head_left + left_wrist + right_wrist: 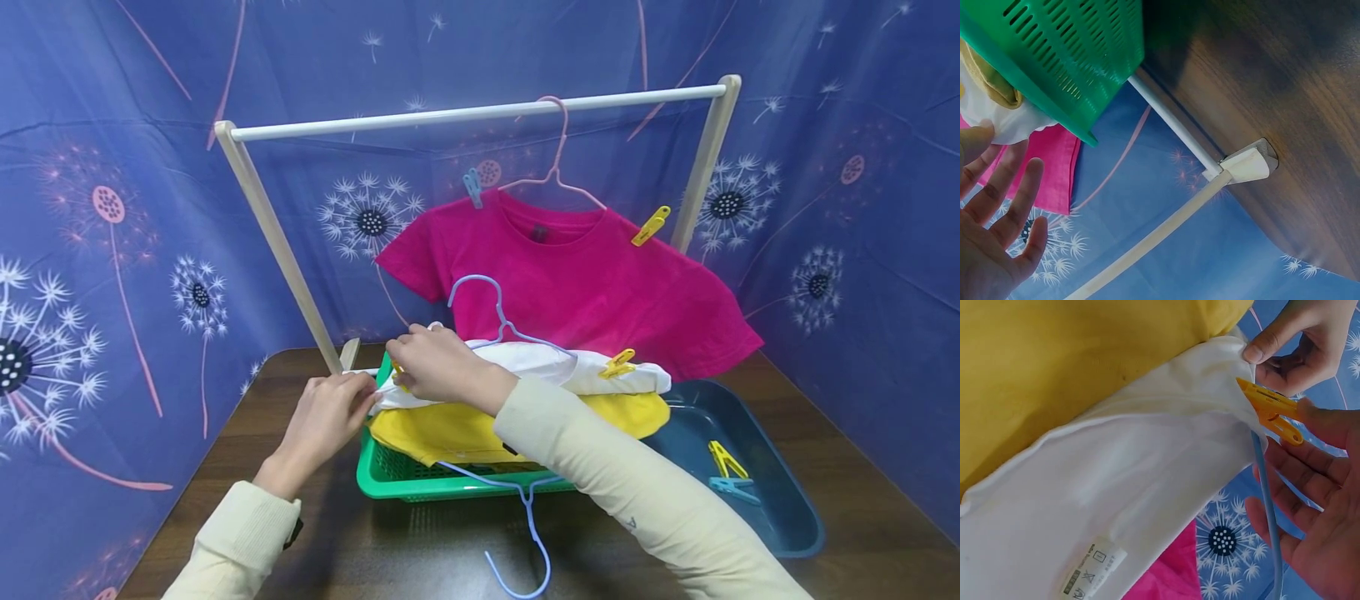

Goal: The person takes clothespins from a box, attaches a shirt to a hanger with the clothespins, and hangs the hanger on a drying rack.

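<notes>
White top — pt. hidden, label txt — blurred

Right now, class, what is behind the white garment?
A pink shirt hangs there; its upper front and sleeves show. In the head view, the white garment covers its lower front.

White garment; yellow clothespin; blue dandelion-patterned backdrop

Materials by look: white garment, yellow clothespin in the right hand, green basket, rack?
White garment: fabric, maybe cotton; matte, soft folds, printed label.
Yellow clothespin: likely moulded plastic; uniform colour, smooth faces.
Green basket: likely plastic; thin slotted wall, slight sheen.
Rack uprights: apparently wood; pale beige, matte.
Rack crossbar: smooth white; metal or plastic, can't tell.
</notes>
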Motion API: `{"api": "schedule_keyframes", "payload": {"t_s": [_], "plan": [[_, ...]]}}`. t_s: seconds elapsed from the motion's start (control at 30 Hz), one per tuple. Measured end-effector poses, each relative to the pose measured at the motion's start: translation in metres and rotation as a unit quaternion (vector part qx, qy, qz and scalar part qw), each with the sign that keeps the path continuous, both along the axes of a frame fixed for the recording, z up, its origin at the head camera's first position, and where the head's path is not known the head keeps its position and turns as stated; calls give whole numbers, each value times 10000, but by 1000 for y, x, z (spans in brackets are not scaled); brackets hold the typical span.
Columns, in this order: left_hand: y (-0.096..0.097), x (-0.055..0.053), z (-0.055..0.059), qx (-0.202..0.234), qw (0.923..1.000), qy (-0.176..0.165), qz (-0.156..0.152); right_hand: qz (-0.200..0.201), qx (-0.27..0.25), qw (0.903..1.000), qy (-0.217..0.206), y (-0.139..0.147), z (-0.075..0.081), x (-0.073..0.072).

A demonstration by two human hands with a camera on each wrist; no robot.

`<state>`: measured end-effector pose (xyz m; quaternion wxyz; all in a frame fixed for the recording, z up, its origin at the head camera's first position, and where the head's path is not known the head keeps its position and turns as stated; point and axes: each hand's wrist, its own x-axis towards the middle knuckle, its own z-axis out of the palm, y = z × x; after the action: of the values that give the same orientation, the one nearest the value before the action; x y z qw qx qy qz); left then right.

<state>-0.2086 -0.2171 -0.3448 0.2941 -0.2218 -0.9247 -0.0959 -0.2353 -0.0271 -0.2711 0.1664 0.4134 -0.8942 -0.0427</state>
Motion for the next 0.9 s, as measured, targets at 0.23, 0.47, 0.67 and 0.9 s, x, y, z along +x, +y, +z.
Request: {"api": "schedule_keyframes", "payload": {"t_s": [0.23,0.47,0.67,0.9], "plan": [[0,-1,1,1,10000,-15,-7,100,-40,9999,120,0,1,-1],[0,0,0,-9,10000,-59,-30,165,92,9995,253,-4,-1,0],[0,-1,-1,-2,10000,4,-17,57,-78,9998,-163,0,-1,-1],[1,-2,-1,-17,10000,-27,15,106,-55,9999,49,10,0,2]]}}
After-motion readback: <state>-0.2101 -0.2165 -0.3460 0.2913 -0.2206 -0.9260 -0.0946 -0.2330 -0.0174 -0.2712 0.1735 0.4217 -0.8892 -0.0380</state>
